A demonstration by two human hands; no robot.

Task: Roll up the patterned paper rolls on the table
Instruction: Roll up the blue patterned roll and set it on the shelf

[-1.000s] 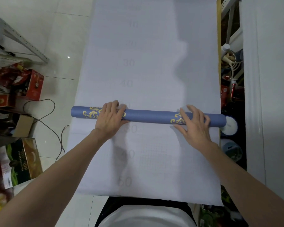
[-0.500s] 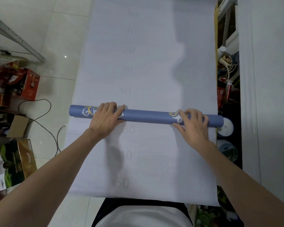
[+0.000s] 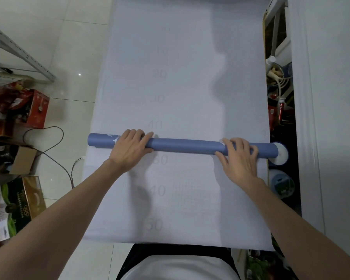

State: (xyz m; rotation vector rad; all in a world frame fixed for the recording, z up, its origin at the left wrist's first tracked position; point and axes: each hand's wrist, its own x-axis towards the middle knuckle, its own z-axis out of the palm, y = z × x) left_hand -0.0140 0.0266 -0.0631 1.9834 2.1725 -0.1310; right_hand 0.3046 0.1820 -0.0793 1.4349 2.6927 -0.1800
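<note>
Gone from the top of the roll [image 3: 186, 146] is the gold scrollwork that showed beside each of your hands; it has turned almost out of sight, and only pale slivers of pattern peek out by your fingers. The roll's place on the sheet [image 3: 180, 77] looks much the same, lying crosswise between the printed 40 and 30.

Off to your left, a red box [image 3: 36, 108] and a cable [image 3: 55, 158] lie on the floor, well apart from the work. The roll's left end sticks out just past the sheet's edge. Your left hand [image 3: 129, 150] lies over the roll near that end, fingers laid loosely across its top with the tips on the far side and the thumb stretched along it, pressing and not clenching. The middle of the roll is bare blue. Your right hand [image 3: 238, 158] rests near the other end, fingers spread and nearly straight across the top, palm down on the sheet just behind it, again pressing and not gripping. The right end reaches the sheet's edge, over a white lid [image 3: 281, 154] below the table.

By the look of it, you are in mid-roll, turning the tube under both palms. Much flat sheet lies beyond it, so the job seems far from done. The next push calls for even pressure from both hands, or the ends may creep out of line and the winding go slack or cone-shaped.
</note>
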